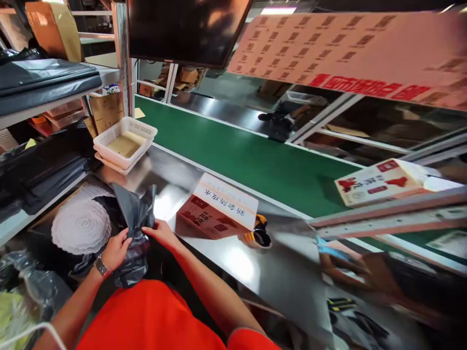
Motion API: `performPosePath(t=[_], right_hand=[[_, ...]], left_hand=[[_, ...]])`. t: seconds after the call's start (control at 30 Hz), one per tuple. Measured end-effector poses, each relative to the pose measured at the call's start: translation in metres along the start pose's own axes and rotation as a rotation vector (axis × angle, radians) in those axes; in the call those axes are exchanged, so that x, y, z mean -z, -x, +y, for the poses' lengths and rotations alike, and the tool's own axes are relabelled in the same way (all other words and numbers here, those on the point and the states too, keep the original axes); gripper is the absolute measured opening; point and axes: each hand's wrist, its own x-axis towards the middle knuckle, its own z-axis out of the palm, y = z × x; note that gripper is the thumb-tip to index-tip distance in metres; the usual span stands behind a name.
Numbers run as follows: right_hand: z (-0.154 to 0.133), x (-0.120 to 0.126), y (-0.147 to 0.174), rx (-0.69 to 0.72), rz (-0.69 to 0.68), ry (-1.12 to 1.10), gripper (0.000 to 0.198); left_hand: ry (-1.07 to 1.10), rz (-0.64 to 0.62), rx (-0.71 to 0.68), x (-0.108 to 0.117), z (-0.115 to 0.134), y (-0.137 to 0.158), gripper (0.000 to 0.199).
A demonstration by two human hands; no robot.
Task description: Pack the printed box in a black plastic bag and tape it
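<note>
Close to my body, a dark grey plastic bag is gathered between both hands, its top edges sticking up. My left hand, with a watch on the wrist, is closed on the bag's left side. From the right, my right hand pinches the bag near its neck. What the bag contains, if anything, cannot be seen. Just left of my left hand is a large roll of white bubble wrap. To the right of my right hand, a red and white printed carton stands on the steel table.
Beside the carton is a tape roll. White plastic baskets stand at the table's back left. A green conveyor belt runs behind, carrying another printed carton. A monitor hangs above. Folded black bags lie on the left shelf.
</note>
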Motion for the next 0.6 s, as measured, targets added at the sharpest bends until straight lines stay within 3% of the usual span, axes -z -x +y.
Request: performPosePath(t=[0.13,0.23,0.3,0.4,0.5,0.6], right_hand=[[-0.013,0.026,0.014,0.156,0.064,-0.14,0.047],[-0.023,0.053,0.029,0.254,0.161,-0.122,0.038],[-0.032,0.07,0.038,0.28,0.127,-0.075,0.033],[-0.043,0.093,0.047,0.267,-0.014,-0.03,0.033],[-0.049,0.122,0.057,0.308,-0.035,0.05,0.038],[-0.048,0.156,0.072,0.384,0.084,0.127,0.038]], left_hand=[[0.005,0.027,0.05,-0.013,0.018,-0.008,0.083],[0.046,0.229,0.044,-0.035,0.05,-0.006,0.083],[0.007,0.317,-0.062,-0.055,0.08,-0.003,0.072],[-0.061,0.254,-0.152,-0.084,0.118,-0.005,0.047],[-0.035,0.264,-0.099,-0.1,0.138,-0.013,0.045],[0.017,0.415,0.015,-0.103,0.148,-0.024,0.052]])
